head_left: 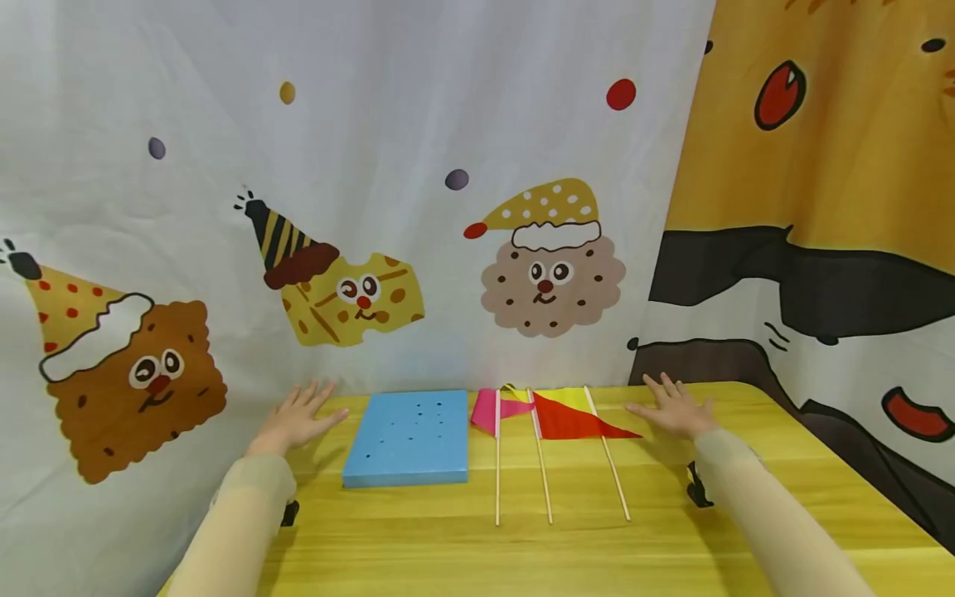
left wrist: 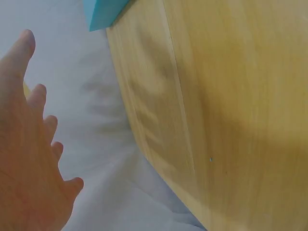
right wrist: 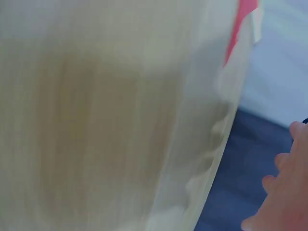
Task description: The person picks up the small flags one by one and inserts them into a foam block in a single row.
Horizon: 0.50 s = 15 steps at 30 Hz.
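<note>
My left hand [head_left: 295, 423] hovers with fingers spread near the table's far left, beside a blue block [head_left: 406, 452] with small holes in its top. A corner of that block [left wrist: 103, 14] shows in the left wrist view. To the right of the block lie three flags on thin sticks: a pink flag [head_left: 487, 412], a red flag [head_left: 565, 419] and a yellow flag [head_left: 573, 399]. The red one partly covers the yellow. My right hand [head_left: 676, 411], fingers also spread, is near the red flag's tip. Neither hand holds anything.
The wooden table [head_left: 418, 547] has a rounded far edge. Right behind it hangs a white curtain [head_left: 358, 108] printed with cartoon biscuits and cheese, with an orange and black part on the right. Dark wrist straps [head_left: 699, 485] show under the sleeves.
</note>
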{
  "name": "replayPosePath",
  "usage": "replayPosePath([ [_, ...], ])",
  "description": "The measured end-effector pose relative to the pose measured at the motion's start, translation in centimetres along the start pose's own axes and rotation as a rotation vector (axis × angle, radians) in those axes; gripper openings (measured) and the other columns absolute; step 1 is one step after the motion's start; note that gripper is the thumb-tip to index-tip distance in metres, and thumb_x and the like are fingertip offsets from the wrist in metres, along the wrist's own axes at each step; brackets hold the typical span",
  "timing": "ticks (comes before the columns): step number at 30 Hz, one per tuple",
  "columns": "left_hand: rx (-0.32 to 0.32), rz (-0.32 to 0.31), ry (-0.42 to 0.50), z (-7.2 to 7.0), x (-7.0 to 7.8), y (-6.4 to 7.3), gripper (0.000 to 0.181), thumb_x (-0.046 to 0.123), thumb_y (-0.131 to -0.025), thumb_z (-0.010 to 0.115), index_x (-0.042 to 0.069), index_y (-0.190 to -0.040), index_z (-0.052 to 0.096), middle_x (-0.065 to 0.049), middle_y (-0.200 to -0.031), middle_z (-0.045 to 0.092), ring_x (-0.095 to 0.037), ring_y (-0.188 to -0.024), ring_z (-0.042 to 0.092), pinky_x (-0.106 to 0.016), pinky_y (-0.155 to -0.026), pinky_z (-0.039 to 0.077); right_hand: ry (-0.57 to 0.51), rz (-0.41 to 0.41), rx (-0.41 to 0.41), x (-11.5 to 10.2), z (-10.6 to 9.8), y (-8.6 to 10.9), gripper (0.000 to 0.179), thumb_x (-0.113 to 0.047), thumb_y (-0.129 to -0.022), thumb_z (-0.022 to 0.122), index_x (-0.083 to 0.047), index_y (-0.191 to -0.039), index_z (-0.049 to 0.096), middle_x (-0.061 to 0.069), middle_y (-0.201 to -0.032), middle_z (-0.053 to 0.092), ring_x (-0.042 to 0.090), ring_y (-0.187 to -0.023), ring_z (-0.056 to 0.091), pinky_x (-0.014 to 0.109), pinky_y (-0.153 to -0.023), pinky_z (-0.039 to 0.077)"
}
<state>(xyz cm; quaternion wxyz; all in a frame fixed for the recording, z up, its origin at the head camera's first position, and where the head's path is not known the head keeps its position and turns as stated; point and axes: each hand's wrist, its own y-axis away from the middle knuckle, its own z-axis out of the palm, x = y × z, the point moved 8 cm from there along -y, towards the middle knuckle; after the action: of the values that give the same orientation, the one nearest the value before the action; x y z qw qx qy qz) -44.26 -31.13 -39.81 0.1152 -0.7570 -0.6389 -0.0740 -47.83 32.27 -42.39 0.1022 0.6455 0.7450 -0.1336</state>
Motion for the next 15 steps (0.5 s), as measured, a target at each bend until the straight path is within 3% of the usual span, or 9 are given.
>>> replayPosePath([
  [3,0.009,0.002,0.019,0.0,0.3,0.2,0.084,0.066,-0.095,0.039,0.012,-0.156,0.019,-0.027,-0.157,0.010,-0.053,-0.140,0.005,-0.074,-0.103,0.006,-0.080,-0.039,0.018,-2.2,0.2,-0.2,0.090,-0.063,-0.094,0.045,-0.002,-0.154,0.019,0.033,-0.155,0.007,0.059,-0.136,0.007,0.084,-0.091,0.000],
  [6,0.033,0.029,0.098,0.1,1.0,0.2,0.081,0.061,-0.096,0.044,0.011,-0.156,0.021,-0.028,-0.156,0.011,-0.054,-0.139,0.008,-0.074,-0.103,0.010,-0.167,-0.129,0.073,-5.5,0.3,-0.4,0.084,-0.054,-0.095,0.052,0.002,-0.151,0.025,0.035,-0.153,0.013,0.058,-0.135,0.016,0.080,-0.097,0.012],
  [10,0.052,0.063,0.253,0.9,1.8,0.0,0.079,0.054,-0.097,0.049,0.009,-0.156,0.022,-0.029,-0.157,0.008,-0.053,-0.139,0.009,-0.074,-0.103,0.015,-0.279,-0.243,0.123,-10.0,1.2,-0.3,0.073,-0.042,-0.094,0.061,0.005,-0.145,0.038,0.033,-0.147,0.031,0.053,-0.131,0.033,0.068,-0.102,0.028],
  [15,0.038,0.064,0.420,2.3,2.3,0.2,0.075,0.046,-0.099,0.051,0.004,-0.154,0.022,-0.030,-0.157,0.004,-0.054,-0.138,0.016,-0.070,-0.104,0.021,-0.395,-0.268,0.113,-14.9,3.1,0.2,0.057,-0.035,-0.091,0.068,0.001,-0.134,0.055,0.021,-0.129,0.058,0.039,-0.114,0.056,0.053,-0.094,0.047],
])
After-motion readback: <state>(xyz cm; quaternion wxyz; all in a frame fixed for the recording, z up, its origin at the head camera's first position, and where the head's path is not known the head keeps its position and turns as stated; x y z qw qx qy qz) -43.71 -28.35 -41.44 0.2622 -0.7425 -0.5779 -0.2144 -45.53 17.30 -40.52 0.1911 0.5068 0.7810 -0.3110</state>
